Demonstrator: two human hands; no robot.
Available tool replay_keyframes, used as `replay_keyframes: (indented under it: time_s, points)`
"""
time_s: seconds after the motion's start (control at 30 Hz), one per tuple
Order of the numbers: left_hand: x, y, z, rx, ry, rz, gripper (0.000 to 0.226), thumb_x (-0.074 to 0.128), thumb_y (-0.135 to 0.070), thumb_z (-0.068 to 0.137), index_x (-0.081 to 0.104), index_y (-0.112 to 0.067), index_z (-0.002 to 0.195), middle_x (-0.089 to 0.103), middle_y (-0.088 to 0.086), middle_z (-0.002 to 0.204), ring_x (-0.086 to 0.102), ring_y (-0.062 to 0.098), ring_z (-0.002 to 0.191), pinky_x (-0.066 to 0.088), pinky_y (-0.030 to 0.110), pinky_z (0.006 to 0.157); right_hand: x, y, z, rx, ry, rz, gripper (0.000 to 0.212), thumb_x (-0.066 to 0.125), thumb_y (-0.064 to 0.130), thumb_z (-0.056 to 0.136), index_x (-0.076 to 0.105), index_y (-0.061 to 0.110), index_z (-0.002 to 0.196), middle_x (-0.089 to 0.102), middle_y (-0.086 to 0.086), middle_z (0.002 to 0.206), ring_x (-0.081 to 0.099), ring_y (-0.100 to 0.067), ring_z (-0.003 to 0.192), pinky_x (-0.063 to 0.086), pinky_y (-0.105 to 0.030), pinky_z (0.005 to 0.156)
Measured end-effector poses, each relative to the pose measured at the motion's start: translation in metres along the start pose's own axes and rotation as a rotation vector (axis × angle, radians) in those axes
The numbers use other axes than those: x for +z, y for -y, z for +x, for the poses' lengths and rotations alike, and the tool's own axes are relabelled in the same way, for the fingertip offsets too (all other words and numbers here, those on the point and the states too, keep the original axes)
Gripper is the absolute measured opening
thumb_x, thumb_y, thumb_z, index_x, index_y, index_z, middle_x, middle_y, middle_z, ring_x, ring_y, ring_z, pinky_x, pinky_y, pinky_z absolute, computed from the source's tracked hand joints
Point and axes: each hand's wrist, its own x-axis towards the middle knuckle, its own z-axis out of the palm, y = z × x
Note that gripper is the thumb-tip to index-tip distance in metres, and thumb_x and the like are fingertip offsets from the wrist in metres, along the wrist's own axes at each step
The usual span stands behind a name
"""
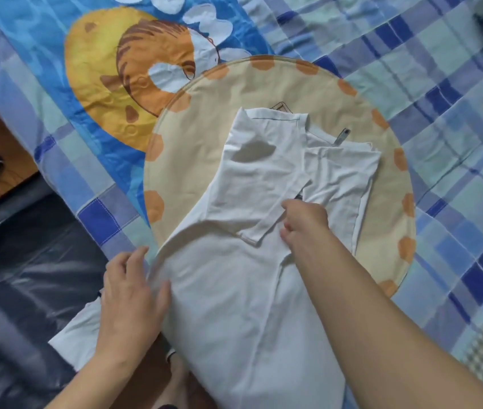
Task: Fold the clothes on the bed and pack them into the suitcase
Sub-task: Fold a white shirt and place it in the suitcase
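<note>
Near, lower left of frame: left hand lies flat w/ fingers straight and spread, palm down on the left edge of the white shirt. Prob pinning the fabric so the body doesn't slide while the other hand works. It presses, no grip.

Shirt hem end hangs off the bed edge toward the bottom of frame; a white flap sticks out lower left under the left forearm (likely the unfolded left side, can't confirm).

Centre: right hand reaches across the shirt w/ fingers curled down onto the cloth near the cuff of the folded-in sleeve. Looks like a pinch on fabric at the fold line, but fingertips face away from cam, so can't tell whether it actually holds cloth or only presses.

Judgement: mid-fold. One sleeve is already laid across the chest and the right side is turned in, so the shirt narrows to a strip before the lengthwise fold.

Further, upper centre: collar points away, toward the top of frame. The shirt lies on a round beige cushion w/ orange dots, a flat working surface, on the blue plaid bedsheet. Cartoon-print blanket upper left.

Dark plastic-covered surface at far left, off the bed. Might be the suitcase, can't tell. Nothing packed in view.
</note>
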Motion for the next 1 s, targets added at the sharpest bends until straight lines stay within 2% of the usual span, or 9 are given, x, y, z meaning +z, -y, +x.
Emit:
replay_keyframes:
  time_s: [0.07, 0.13, 0.2, 0.33, 0.53, 0.63, 0.77, 0.93, 1.0]
  points:
    - [0.003, 0.019, -0.017, -0.221, 0.066, -0.211, 0.067, 0.084, -0.015, 0.078, 0.048, -0.007, 0.134, 0.048, 0.010, 0.124, 0.043, 0.025, 0.116, 0.041, 0.039, 0.098, 0.018, -0.001, 0.010, 0.092, 0.043, 0.128, 0.019, 0.070, 0.008, 0.078, 0.065, 0.014, 0.095, 0.068, -0.005, 0.086, 0.064, -0.024, 0.068, 0.058, -0.036, 0.062]
    - [0.009, 0.034, -0.033, -0.462, 0.197, -0.431, 0.052, 0.083, -0.028, 0.083, 0.052, -0.015, 0.123, 0.057, 0.003, 0.120, 0.055, 0.020, 0.108, 0.045, 0.034, 0.088, 0.027, -0.018, 0.042, 0.168, 0.104, 0.162, 0.044, 0.076, 0.011, 0.061, 0.068, 0.023, 0.103, 0.073, -0.006, 0.103, 0.070, -0.034, 0.085, 0.055, -0.064, 0.069]
    - [0.015, 0.043, -0.047, -0.558, 0.393, -0.587, 0.041, 0.079, -0.047, 0.081, 0.061, -0.027, 0.113, 0.067, -0.008, 0.115, 0.063, 0.014, 0.109, 0.050, 0.033, 0.086, 0.025, -0.020, 0.044, 0.189, 0.130, 0.169, 0.048, 0.078, 0.012, 0.060, 0.070, 0.024, 0.106, 0.074, -0.007, 0.105, 0.071, -0.036, 0.086, 0.052, -0.071, 0.068]
    - [0.017, 0.064, -0.045, -0.390, 0.488, -0.574, 0.039, 0.079, -0.062, 0.074, 0.076, -0.034, 0.101, 0.071, -0.014, 0.109, 0.067, 0.005, 0.100, 0.055, 0.037, 0.088, 0.020, 0.018, -0.011, -0.091, 0.110, 0.077, 0.035, 0.076, 0.022, 0.077, 0.068, 0.015, 0.110, 0.073, -0.001, 0.100, 0.068, -0.021, 0.087, 0.052, -0.027, 0.064]
    - [0.003, 0.077, -0.058, -0.219, 0.493, -0.352, 0.023, 0.078, -0.034, 0.083, 0.056, -0.033, 0.088, 0.064, -0.007, 0.080, 0.059, 0.009, 0.072, 0.046, 0.033, 0.068, 0.041, 0.062, -0.055, -0.785, -0.003, -0.430, 0.018, 0.056, 0.030, 0.091, 0.048, 0.014, 0.087, 0.050, 0.008, 0.078, 0.051, -0.018, 0.076, 0.042, -0.033, 0.072]
    - [-0.014, 0.073, -0.091, -0.216, 0.439, -0.257, 0.022, 0.074, -0.024, 0.089, 0.054, -0.035, 0.088, 0.064, -0.016, 0.081, 0.058, 0.005, 0.073, 0.047, 0.031, 0.068, 0.042, 0.083, -0.064, -0.863, 0.016, -0.516, 0.019, 0.051, 0.030, 0.096, 0.040, 0.020, 0.084, 0.047, 0.009, 0.079, 0.049, -0.020, 0.083, 0.040, -0.031, 0.075]
    - [-0.033, 0.053, -0.151, -0.210, 0.312, -0.148, 0.025, 0.067, -0.026, 0.094, 0.048, -0.028, 0.079, 0.060, -0.013, 0.073, 0.056, 0.004, 0.067, 0.045, 0.027, 0.061, 0.002, 0.101, -0.056, -0.886, -0.068, -0.507, 0.025, 0.047, 0.031, 0.101, 0.050, 0.009, 0.112, 0.051, 0.005, 0.094, 0.046, -0.017, 0.091, 0.029, -0.023, 0.071]
    - [-0.047, -0.017, -0.216, -0.048, 0.215, -0.241, 0.022, 0.071, -0.025, 0.091, 0.055, -0.038, 0.100, 0.066, -0.020, 0.080, 0.062, -0.001, 0.077, 0.044, 0.015, 0.064, -0.078, 0.108, -0.022, -0.852, -0.091, -0.487, 0.049, 0.045, 0.038, 0.102, 0.042, 0.008, 0.140, 0.052, -0.002, 0.131, 0.049, -0.015, 0.112, 0.036, -0.021, 0.092]
    - [-0.032, -0.053, -0.236, 0.066, 0.243, -0.150, 0.016, 0.065, -0.035, 0.094, 0.052, -0.036, 0.104, 0.069, -0.011, 0.083, 0.066, 0.012, 0.077, 0.049, 0.028, 0.067, -0.111, 0.101, -0.006, -0.811, -0.071, -0.440, 0.056, 0.049, 0.043, 0.096, 0.043, 0.011, 0.141, 0.053, -0.005, 0.138, 0.053, -0.019, 0.118, 0.042, -0.029, 0.104]
